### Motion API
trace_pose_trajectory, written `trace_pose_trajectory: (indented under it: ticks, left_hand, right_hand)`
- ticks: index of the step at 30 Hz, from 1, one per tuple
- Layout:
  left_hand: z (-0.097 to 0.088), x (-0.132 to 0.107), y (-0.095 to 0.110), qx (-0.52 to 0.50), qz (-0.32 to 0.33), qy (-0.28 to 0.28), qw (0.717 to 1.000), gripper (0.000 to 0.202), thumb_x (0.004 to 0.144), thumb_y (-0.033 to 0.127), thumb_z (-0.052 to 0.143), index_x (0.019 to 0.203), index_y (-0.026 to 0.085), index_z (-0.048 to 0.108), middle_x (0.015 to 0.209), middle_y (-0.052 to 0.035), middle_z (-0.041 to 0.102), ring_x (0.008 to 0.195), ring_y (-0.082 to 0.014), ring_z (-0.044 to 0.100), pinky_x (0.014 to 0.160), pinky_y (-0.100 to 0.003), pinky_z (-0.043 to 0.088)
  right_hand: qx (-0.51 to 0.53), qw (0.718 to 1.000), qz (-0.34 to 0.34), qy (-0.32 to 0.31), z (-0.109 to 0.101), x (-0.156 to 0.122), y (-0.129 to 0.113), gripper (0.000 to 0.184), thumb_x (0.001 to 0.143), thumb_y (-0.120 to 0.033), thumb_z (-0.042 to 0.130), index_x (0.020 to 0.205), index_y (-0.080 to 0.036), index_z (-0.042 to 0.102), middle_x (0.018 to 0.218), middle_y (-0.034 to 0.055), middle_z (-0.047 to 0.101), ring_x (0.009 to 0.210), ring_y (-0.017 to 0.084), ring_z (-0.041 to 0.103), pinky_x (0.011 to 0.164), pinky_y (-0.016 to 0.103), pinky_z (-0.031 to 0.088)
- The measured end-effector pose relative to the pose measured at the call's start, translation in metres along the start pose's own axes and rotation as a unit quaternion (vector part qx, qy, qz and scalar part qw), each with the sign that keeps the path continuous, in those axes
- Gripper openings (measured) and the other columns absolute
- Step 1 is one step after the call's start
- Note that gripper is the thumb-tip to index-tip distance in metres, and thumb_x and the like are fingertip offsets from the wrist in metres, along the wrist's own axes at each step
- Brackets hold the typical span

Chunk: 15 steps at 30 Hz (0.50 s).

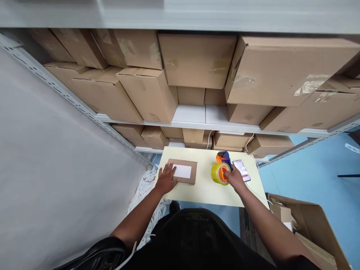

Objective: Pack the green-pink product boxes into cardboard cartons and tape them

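Observation:
A flat cardboard box [193, 168] with a white label [182, 171] on top lies on the left half of the pale yellow table [205, 191]. My left hand [166, 179] rests on the box's left side, fingers spread, the fingertips by the label's edge. On the right, my right hand [234, 178] grips a tape dispenser [223, 159], blue and orange, loaded with a roll of yellow tape [216, 173]. The fingers of that hand are partly hidden behind the roll. The dispenser is apart from the box, close to a phone [241, 170] with a lit screen.
Metal shelves [253, 129] packed with cardboard boxes [197, 60] rise behind the table. A grey wall [62, 168] stands at the left, with paper strips [142, 191] heaped on the floor below. A large open carton [312, 213] holds smaller boxes at the lower right. White cables hang near the shelf.

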<state>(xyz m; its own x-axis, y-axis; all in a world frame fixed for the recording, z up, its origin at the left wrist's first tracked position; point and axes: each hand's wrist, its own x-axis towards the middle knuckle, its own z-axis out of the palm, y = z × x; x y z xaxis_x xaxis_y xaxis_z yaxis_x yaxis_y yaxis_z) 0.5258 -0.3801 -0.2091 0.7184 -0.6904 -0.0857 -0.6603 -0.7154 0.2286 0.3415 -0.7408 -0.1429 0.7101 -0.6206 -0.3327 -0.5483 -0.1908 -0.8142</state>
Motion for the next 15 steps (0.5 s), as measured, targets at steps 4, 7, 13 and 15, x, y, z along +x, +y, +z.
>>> trace_pose_trajectory:
  ticks: [4, 7, 13, 15]
  left_hand:
    - [0.008, -0.015, -0.035, -0.026, -0.007, -0.048, 0.998, 0.075, 0.091, 0.043, 0.059, 0.161, 0.022, 0.040, 0.173, -0.0119, 0.022, 0.158, -0.0397, 0.025, 0.124, -0.059, 0.026]
    - [0.022, -0.018, -0.046, -0.054, 0.011, -0.045, 0.997, 0.077, 0.092, 0.041, 0.056, 0.163, 0.021, 0.035, 0.175, -0.0123, 0.016, 0.154, -0.0374, 0.034, 0.121, -0.052, 0.035]
    - [0.034, -0.018, -0.045, -0.087, 0.029, -0.039, 0.995, 0.085, 0.090, 0.038, 0.057, 0.166, 0.020, 0.025, 0.175, -0.0145, 0.009, 0.150, -0.0365, 0.041, 0.117, -0.050, 0.040]
    - [0.033, -0.018, -0.045, -0.089, 0.030, -0.051, 0.994, 0.085, 0.089, 0.038, 0.057, 0.166, 0.018, 0.027, 0.175, -0.0156, 0.006, 0.151, -0.0366, 0.041, 0.118, -0.050, 0.039]
  right_hand:
    - [-0.007, 0.997, -0.053, 0.058, -0.012, 0.033, -0.066, 0.039, 0.076, -0.031, 0.062, 0.113, -0.023, 0.067, 0.101, 0.0054, 0.078, 0.091, 0.026, 0.074, 0.075, 0.034, 0.058]
    - [-0.020, 0.993, -0.066, 0.093, -0.017, 0.057, -0.121, 0.038, 0.074, -0.031, 0.066, 0.111, -0.022, 0.069, 0.099, 0.0057, 0.078, 0.090, 0.026, 0.073, 0.077, 0.033, 0.057]
    - [-0.046, 0.987, -0.052, 0.148, -0.011, 0.105, -0.207, 0.038, 0.073, -0.025, 0.068, 0.110, -0.018, 0.070, 0.101, 0.0074, 0.077, 0.088, 0.024, 0.072, 0.074, 0.031, 0.056]
    - [-0.067, 0.984, -0.055, 0.155, -0.005, 0.122, -0.226, 0.039, 0.073, -0.025, 0.070, 0.111, -0.017, 0.071, 0.101, 0.0084, 0.076, 0.087, 0.024, 0.072, 0.074, 0.031, 0.056]
